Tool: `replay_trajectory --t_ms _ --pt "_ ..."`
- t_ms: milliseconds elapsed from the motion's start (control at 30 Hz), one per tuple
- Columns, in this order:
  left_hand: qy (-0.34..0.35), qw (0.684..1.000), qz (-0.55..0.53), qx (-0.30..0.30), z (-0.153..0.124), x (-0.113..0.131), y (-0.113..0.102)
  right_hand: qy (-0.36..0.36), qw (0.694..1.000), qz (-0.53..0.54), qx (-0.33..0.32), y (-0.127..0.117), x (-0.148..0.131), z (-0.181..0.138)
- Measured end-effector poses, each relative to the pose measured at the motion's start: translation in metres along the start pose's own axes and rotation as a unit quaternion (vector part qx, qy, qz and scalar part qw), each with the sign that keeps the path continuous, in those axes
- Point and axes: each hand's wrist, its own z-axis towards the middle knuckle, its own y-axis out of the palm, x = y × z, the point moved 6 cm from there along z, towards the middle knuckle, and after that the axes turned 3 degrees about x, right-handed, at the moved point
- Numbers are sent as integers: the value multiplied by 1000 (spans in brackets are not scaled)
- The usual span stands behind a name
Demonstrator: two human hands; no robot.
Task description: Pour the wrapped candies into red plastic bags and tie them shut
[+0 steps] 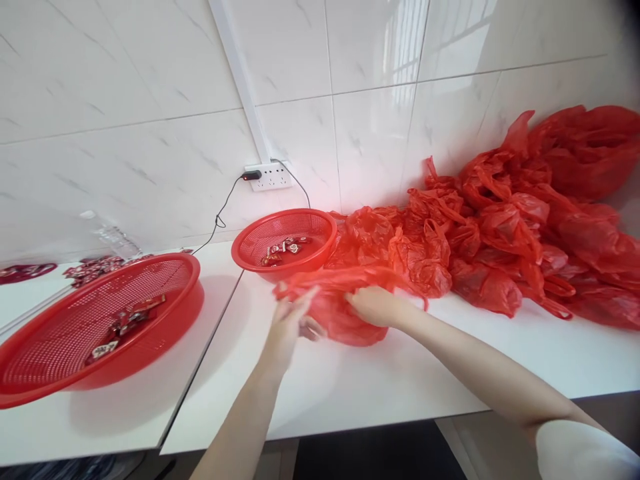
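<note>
A small red plastic bag point(340, 313) lies on the white table in front of me, filled and bulging. My left hand point(290, 323) pinches its left edge, and its fingers are blurred. My right hand point(375, 307) grips the bag's top from the right. Just behind the bag stands a small red perforated basket point(260, 253) with a few red wrapped candies point(285, 250) in it.
A large red basket point(50, 373) with some wrapped candies sits at the left. Several filled red bags point(500, 233) are piled along the wall at the right. A wall socket point(270, 177) with a black cable is behind. More candies point(95, 267) and a plastic bottle point(113, 237) lie at the far left.
</note>
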Motion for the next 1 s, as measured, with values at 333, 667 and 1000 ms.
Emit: replay_trajectory --t_ms 333,667,1000 --pt "18 908 353 -224 -72 21 15 -4 1000 7 -30 14 12 9" --pt "168 702 672 -163 52 -17 26 -102 992 46 -51 25 14 4" --pt "192 731 622 -204 36 -11 23 -189 946 247 90 -3 25 11"
